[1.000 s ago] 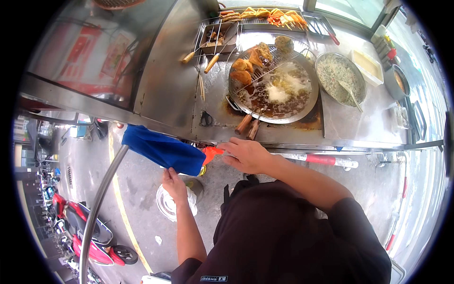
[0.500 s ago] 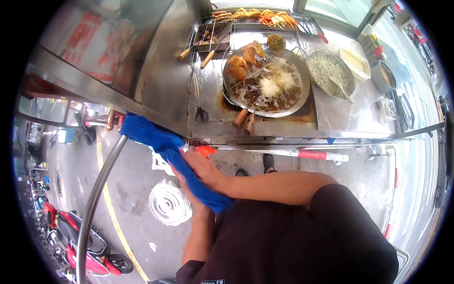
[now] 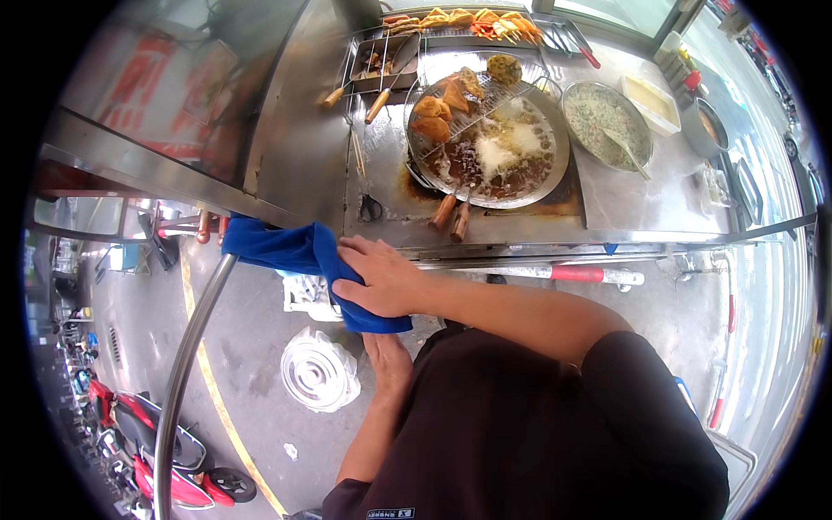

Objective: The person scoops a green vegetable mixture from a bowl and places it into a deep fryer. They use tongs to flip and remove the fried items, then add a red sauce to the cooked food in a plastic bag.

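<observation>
A blue towel (image 3: 282,247) hangs over the cart's left corner by a curved metal rail, and its loose end lies between my two hands. My right hand (image 3: 381,279) is on top, its fingers bent over the towel and the thumb pressed along it. Beneath the lower end is my left hand (image 3: 388,357), with the towel gripped against my right palm. The left fingers are mostly hidden under the cloth. Beyond the hands, a wide pan of bubbling oil (image 3: 529,178) holds pale frying batter. Golden fried pieces (image 3: 432,120) sit on the wire rack over its far left part.
A bowl of pale batter (image 3: 598,126) with a ladle stands right of the pan. Two wooden handles (image 3: 443,212) jut over the counter's front. Black scissors (image 3: 370,208) lie nearby. A plastic-wrapped round item (image 3: 319,371) is on the ground; a red scooter (image 3: 143,433) stands left.
My right hand has moved up and spread over the towel, and my left hand has slid under its lower end. The towel's end is now bunched and shorter. My view has shifted slightly.
</observation>
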The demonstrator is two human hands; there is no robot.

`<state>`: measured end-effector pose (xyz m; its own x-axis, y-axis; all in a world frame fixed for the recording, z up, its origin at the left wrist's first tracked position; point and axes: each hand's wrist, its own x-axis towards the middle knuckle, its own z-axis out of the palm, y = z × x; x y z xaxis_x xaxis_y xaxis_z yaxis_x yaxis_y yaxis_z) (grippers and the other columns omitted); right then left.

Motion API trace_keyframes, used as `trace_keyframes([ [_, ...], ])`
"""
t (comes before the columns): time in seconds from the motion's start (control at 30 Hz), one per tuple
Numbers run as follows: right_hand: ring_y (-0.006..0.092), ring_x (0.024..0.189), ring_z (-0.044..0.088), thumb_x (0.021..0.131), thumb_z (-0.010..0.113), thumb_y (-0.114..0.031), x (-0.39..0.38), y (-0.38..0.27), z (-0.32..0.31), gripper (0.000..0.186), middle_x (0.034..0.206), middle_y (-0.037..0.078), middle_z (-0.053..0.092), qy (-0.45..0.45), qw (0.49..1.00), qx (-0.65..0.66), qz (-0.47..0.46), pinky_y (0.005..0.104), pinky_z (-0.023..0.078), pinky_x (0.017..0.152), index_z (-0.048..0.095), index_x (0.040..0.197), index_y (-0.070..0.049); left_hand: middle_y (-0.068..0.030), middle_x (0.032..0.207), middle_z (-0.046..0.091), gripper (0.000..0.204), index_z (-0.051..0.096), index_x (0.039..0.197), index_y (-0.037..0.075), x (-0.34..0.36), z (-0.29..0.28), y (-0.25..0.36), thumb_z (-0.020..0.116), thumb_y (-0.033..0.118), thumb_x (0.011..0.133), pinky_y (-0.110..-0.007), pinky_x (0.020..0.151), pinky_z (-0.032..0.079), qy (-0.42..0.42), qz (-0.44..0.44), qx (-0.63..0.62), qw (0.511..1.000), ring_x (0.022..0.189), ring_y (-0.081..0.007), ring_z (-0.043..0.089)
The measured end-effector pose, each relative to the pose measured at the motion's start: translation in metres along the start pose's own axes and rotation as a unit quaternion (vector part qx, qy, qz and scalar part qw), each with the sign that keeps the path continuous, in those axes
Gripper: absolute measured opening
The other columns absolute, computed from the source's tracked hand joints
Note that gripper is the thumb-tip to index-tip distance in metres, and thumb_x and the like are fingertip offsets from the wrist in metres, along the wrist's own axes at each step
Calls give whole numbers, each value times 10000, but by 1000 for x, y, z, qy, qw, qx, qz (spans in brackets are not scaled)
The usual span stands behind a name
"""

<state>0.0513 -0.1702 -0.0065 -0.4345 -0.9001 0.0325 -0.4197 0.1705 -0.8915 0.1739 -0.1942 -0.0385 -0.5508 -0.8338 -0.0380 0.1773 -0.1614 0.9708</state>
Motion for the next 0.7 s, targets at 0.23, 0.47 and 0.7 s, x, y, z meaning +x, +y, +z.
trace_keyframes([
  [0.23,386,1205,374,898,433,-291,-17,10,39,420,1337,213,375,88,988,-48,-121,434,310,1007,488,1217,-23,-126,1266,446,415,408,1226,30,31,-20,-4,324,353,981,-358,925,415,-72,-59,-9,996,1120,-225,488],
  [0.47,305,985,518,803,570,-137,-18,38,29,232,1024,146,546,48,993,-5,-108,370,437,825,602,1018,-59,-127,1185,497,394,408,1216,14,40,-24,-20,328,323,985,-350,898,429,-46,-195,-140,970,1084,-224,509],
  [0.7,204,999,531,864,556,-150,24,69,-39,529,1167,155,504,94,888,378,244,300,481,784,328,1329,-41,-67,1106,502,318,432,1192,80,26,-31,-63,464,271,940,-358,774,455,71,-247,64,964,967,-179,520],
])
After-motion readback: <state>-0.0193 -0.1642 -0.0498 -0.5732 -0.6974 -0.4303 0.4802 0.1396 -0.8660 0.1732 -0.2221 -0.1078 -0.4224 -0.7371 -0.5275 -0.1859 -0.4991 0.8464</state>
